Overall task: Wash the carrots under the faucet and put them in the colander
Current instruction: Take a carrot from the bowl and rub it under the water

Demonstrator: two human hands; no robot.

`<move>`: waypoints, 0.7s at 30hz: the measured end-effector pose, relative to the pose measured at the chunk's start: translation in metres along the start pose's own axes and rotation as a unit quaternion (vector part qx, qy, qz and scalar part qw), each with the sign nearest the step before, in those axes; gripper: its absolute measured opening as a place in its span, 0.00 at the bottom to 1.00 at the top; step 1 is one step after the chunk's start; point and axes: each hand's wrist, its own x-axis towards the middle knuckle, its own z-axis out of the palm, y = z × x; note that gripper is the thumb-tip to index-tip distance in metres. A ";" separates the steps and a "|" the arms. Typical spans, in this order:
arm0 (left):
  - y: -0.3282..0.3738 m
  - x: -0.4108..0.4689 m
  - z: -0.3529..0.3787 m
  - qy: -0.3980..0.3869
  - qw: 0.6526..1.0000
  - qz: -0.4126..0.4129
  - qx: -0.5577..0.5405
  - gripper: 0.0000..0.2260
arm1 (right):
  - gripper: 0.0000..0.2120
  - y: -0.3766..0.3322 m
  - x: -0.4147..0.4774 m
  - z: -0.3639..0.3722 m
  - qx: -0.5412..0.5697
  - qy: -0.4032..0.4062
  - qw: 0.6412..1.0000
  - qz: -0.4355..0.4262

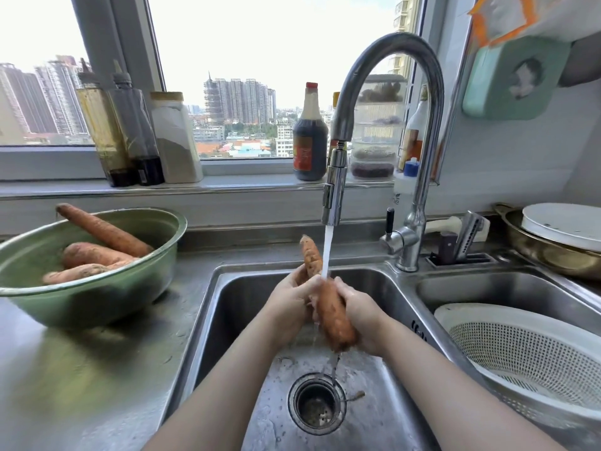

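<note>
Of ourselves we see two bare forearms and two bare hands. Our left forearm (227, 385) enters from 7 o'clock and our right forearm (455, 395) from 5 o'clock, both uncovered to the picture's edge. Our left hand (292, 304) and right hand (361, 317) lie near the centre, the right one's knuckles shining wet.

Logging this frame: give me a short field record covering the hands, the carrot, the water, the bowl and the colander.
left hand: grips the orange carrot from its left side
right hand: grips the same carrot from its right side
water stream: runs from the curved steel faucet onto the carrot, over the left steel sink basin
waiting: three carrots in the green metal bowl on the counter
white plastic colander: sits in the right basin, no carrots visible in it
stage: washing under way
</note>
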 end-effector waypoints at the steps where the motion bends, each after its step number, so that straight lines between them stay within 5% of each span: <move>1: -0.001 -0.001 0.006 0.012 1.000 0.002 0.006 0.15 | 0.30 -0.001 -0.001 -0.002 -0.010 -0.014 1.000 -0.002; 5: -0.011 0.008 0.009 0.111 0.992 -0.020 0.063 0.15 | 0.32 0.002 -0.003 -0.003 -0.060 -0.050 0.997 0.020; 14: -0.003 0.004 -0.002 -0.002 0.999 -0.042 -0.030 0.13 | 0.36 -0.002 -0.002 0.007 -0.006 -0.040 0.997 0.064; 21: -0.005 0.013 0.004 0.120 0.992 -0.036 -0.008 0.23 | 0.30 0.006 0.000 0.013 -0.075 -0.036 0.996 0.027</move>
